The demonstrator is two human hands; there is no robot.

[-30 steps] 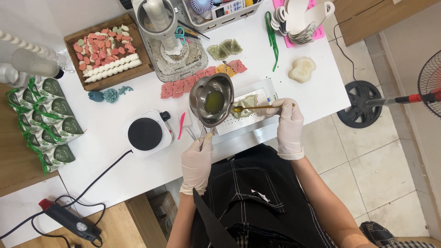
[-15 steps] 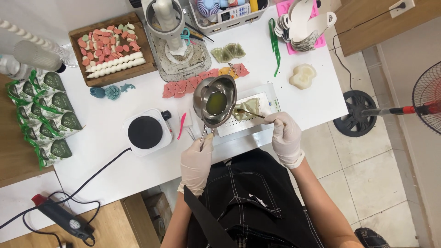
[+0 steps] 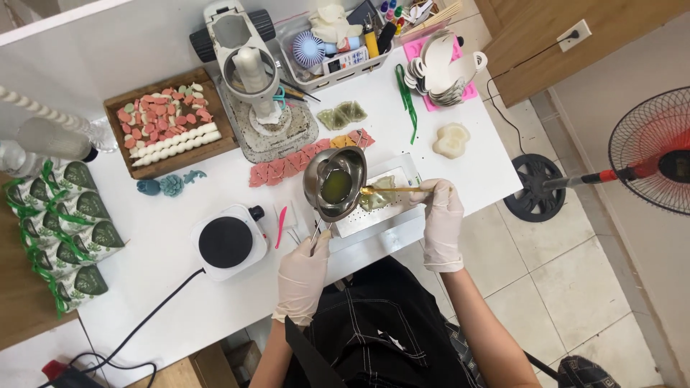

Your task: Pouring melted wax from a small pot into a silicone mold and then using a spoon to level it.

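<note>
On the white desk [image 3: 180, 302], the left hand [image 3: 302, 276] is clamped on the handle of a steel pot [image 3: 335, 184] of green liquid, held tilted over a clear tray [image 3: 388, 215]. The right hand [image 3: 442, 223] pinches a gold spoon [image 3: 384, 190] at the pot's lip. Too steep a tilt could slop liquid past the tray onto the desk.

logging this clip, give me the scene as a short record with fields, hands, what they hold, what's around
left hand: gloved, grips the handle of a small metal pot holding green liquid
right hand: gloved, holds a gold spoon with its tip at the pot's rim
below pot: white tray on the white table
left of pot: small electric hotplate
far left: wooden tray of pink and white pieces
</note>
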